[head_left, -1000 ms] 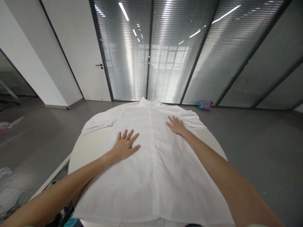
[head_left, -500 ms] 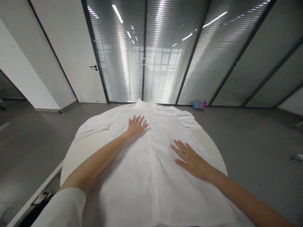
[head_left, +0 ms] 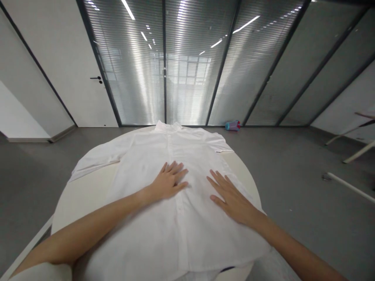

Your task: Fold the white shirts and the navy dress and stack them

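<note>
Lying buttoned and spread flat, white shirt (head_left: 152,164) covers round table (head_left: 88,187).

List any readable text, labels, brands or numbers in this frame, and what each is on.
None readable.
White shirt under the left hand and right hand: plain, no label or print in view.
Round table: no markings.
Blue and pink thing on the floor by the glass wall: too small to read.
</note>
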Demonstrator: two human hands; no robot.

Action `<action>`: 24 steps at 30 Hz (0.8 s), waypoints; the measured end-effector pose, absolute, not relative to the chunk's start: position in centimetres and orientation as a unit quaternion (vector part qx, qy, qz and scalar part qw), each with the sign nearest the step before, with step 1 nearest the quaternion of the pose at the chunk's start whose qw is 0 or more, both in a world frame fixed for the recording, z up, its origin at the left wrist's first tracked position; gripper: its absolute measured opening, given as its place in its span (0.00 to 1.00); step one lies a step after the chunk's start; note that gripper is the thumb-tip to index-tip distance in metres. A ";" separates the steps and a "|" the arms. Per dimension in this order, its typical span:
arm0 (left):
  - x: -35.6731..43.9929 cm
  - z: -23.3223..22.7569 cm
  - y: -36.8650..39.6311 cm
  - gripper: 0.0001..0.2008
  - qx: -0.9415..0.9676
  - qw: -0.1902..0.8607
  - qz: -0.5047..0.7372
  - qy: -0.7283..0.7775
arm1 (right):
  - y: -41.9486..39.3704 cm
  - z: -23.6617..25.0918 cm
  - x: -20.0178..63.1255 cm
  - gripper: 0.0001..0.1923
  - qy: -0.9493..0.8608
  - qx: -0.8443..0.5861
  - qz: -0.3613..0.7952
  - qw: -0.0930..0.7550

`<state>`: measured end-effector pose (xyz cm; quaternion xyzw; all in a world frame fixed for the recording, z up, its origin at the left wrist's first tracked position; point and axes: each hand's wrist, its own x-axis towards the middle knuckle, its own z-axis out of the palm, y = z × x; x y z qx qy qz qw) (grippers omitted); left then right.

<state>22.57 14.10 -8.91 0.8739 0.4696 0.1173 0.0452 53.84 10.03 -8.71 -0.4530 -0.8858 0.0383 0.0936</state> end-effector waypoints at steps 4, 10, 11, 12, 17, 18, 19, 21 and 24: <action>22.2 -9.0 11.2 0.31 0.911 0.084 0.092 0.393 | 11.1 -8.7 51.6 0.31 -0.901 -0.425 0.063 0.052; 12.4 -8.8 9.8 0.29 0.909 0.076 0.054 0.405 | 12.1 -10.8 57.2 0.31 -0.863 -0.498 0.001 0.084; 10.8 -8.7 10.3 0.29 0.899 0.067 0.056 0.429 | 12.5 -10.8 57.6 0.31 -0.855 -0.509 -0.010 0.095; 9.5 -8.6 11.2 0.29 0.884 0.057 0.062 0.459 | 13.0 -10.7 57.6 0.31 -0.850 -0.516 -0.018 0.105; 6.6 -8.6 18.3 0.32 0.749 0.023 0.132 0.649 | 18.6 -8.7 54.2 0.34 -0.851 -0.516 0.005 0.094; 6.4 -8.8 19.6 0.32 0.722 0.019 0.136 0.679 | 20.1 -8.4 53.2 0.34 -0.850 -0.519 0.015 0.089; 6.4 -9.1 20.6 0.31 0.702 0.015 0.133 0.699 | 21.8 -8.2 52.3 0.34 -0.848 -0.523 0.019 0.086; 6.2 -9.8 21.8 0.29 0.683 0.004 0.117 0.721 | 25.2 -8.0 50.7 0.35 -0.842 -0.533 0.011 0.086; 5.7 -10.8 22.2 0.30 0.686 -0.022 0.101 0.720 | 29.9 -8.5 48.9 0.35 -0.821 -0.564 -0.010 0.084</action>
